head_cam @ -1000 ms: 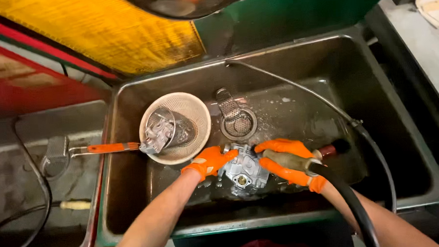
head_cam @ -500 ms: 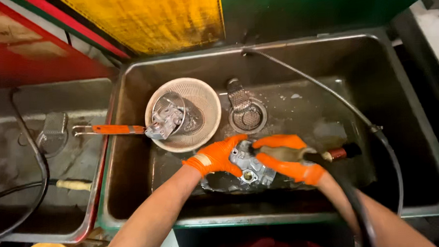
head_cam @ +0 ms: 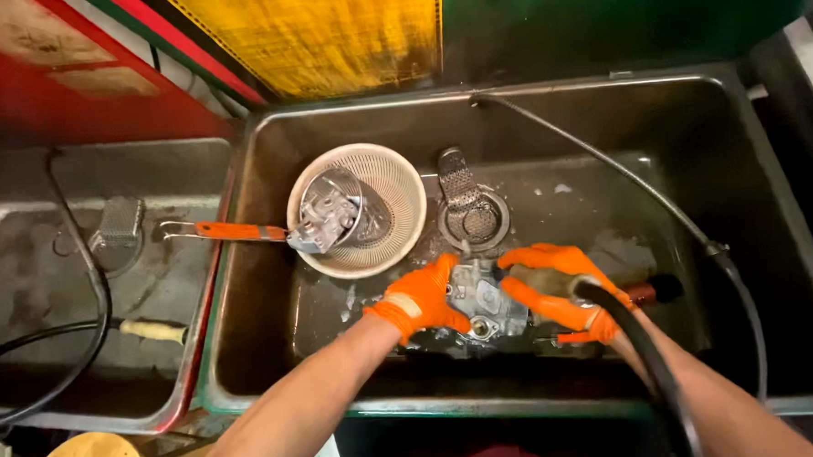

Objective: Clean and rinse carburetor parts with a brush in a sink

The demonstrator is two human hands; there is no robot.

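Left hand point(head_cam: 419, 299) stays clamped on the metal casting point(head_cam: 487, 303) at sink point(head_cam: 272, 289) centre; right hand point(head_cam: 555, 286), at three o'clock, now grips hose nozzle point(head_cam: 541, 277) closer against it; washing continues; strainer point(head_cam: 360, 208) at eleven o'clock.

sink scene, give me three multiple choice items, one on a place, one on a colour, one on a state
1. Where is the round strainer basket?
A. in the sink, beyond the left hand
B. on the stool
C. outside the sink

2. What colour are the gloves?
A. blue
B. orange
C. black

3. How is the grey metal part held?
A. by neither hand
B. by the left hand only
C. between both hands, the right hand also gripping a black hose

Answers: 1 A, it sits inside the basin; 2 B, both gloves are orange; 3 C, both hands touch it.
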